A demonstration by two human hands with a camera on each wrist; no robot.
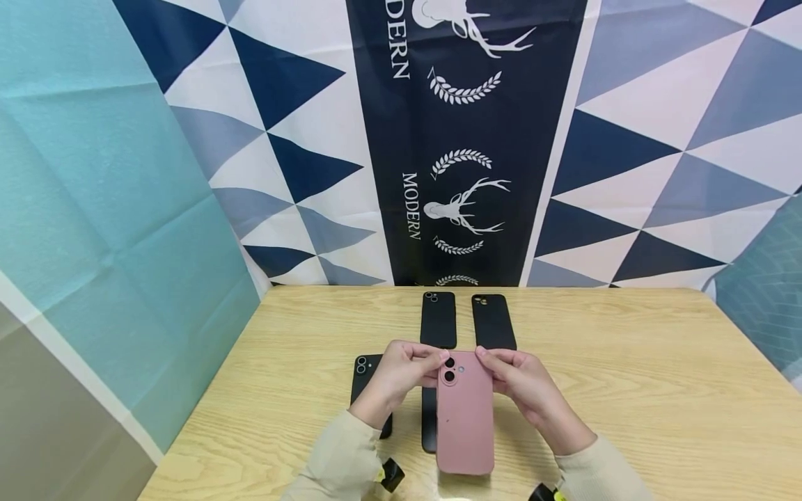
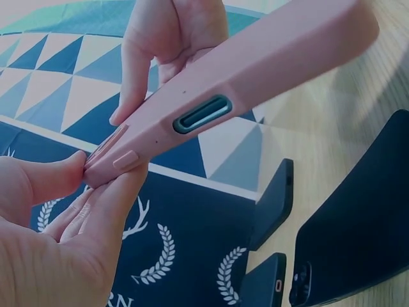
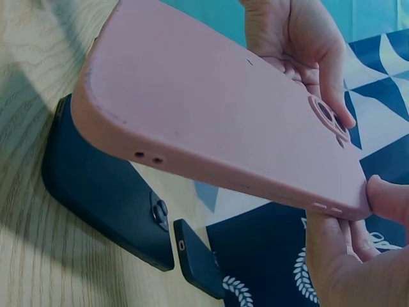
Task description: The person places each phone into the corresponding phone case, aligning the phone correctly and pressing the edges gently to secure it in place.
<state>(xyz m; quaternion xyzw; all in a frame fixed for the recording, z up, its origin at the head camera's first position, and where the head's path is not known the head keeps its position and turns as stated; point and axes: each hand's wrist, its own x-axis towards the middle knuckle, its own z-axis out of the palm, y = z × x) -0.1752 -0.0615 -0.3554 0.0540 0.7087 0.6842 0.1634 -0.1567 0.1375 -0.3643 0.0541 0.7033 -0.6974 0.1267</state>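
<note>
pink-cased phone (image 1: 466, 421), pinching fingers (image 1: 432, 360), backdrop (image 1: 466, 129) ("modern")

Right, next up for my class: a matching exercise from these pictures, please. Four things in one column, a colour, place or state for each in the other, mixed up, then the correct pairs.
Column one
1. Held phone case
2. Left hand
3. Right hand
4. Middle wall panel

Column two
A. Pinches the top corner farther from the camera
B. Dark, printed with white deer heads
C. Pinches the top corner beside the camera
D. Pink

Right pairs: 1-D, 2-C, 3-A, 4-B
</note>
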